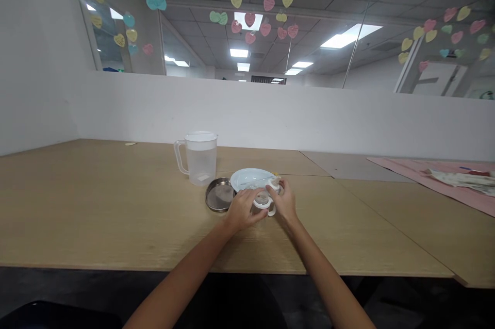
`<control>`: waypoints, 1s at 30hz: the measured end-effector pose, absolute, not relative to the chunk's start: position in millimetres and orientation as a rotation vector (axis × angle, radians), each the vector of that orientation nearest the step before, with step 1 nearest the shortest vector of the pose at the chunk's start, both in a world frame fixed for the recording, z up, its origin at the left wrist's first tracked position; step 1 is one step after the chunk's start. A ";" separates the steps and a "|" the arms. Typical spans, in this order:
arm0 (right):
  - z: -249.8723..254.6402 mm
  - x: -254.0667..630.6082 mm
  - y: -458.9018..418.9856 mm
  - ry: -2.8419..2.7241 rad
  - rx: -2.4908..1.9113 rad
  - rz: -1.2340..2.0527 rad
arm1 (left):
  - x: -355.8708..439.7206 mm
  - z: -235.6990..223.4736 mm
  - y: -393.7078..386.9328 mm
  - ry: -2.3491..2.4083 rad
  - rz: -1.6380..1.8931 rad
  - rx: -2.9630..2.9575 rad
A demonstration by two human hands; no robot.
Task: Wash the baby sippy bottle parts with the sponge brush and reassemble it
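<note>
Both my hands meet over a small clear jar with a white rim [262, 201] on the wooden table [116, 205]. My left hand [243, 209] curls around the jar's left side. My right hand [283, 200] grips its right side, fingers closed near a second white ring-shaped piece [275, 184]. Just behind the jar lies a pale blue plate [249, 178]. A round metal lid or dish [219, 194] rests to the left of my left hand.
A clear plastic pitcher with a white lid [200, 157] stands behind the metal dish. A pink mat with papers [444, 179] lies at the right. A white partition wall [270, 112] runs along the table's back edge.
</note>
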State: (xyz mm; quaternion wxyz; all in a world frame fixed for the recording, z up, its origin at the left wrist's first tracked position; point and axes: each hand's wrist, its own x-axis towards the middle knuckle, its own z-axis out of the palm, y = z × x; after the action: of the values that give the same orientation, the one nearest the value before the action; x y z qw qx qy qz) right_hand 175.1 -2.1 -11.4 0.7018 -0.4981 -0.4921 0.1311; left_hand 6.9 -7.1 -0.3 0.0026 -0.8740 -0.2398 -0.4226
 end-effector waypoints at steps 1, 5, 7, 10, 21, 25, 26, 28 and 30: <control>-10.8 174.9 -2.0 -1.090 -1.105 0.276 | 7.0 -0.1 -7.4 -0.749 -1.326 -2.740; -9.4 174.8 -0.7 -1.043 -1.094 0.227 | 6.8 0.7 -8.4 -0.743 -1.326 -2.738; -9.6 175.1 0.7 -1.001 -1.097 0.225 | 6.6 0.6 -8.4 -0.745 -1.325 -2.738; -10.8 176.0 2.8 -0.944 -1.120 0.223 | 6.5 -0.1 -7.7 -0.753 -1.317 -2.747; -16.9 182.2 8.6 -0.991 -1.209 0.162 | 6.6 -1.5 -6.7 -0.766 -1.315 -2.749; -16.5 181.9 8.9 -1.000 -1.207 0.149 | 6.6 -1.1 -7.2 -0.770 -1.319 -2.742; -15.9 181.6 8.4 -0.997 -1.206 0.144 | 6.6 -1.0 -7.2 -0.763 -1.320 -2.742; -14.0 180.8 6.5 -0.985 -1.215 0.132 | 6.5 -1.0 -7.0 -0.749 -1.322 -2.742; -11.1 179.9 3.3 -0.962 -1.254 0.111 | 6.5 -1.0 -6.7 -0.739 -1.327 -2.737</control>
State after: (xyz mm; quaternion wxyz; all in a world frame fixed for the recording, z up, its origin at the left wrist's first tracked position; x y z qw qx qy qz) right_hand 179.9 3.3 -11.1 0.7022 -0.5635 -0.4323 0.0501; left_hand 6.5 -6.7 -1.0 0.0057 -0.8744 -0.2362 -0.4238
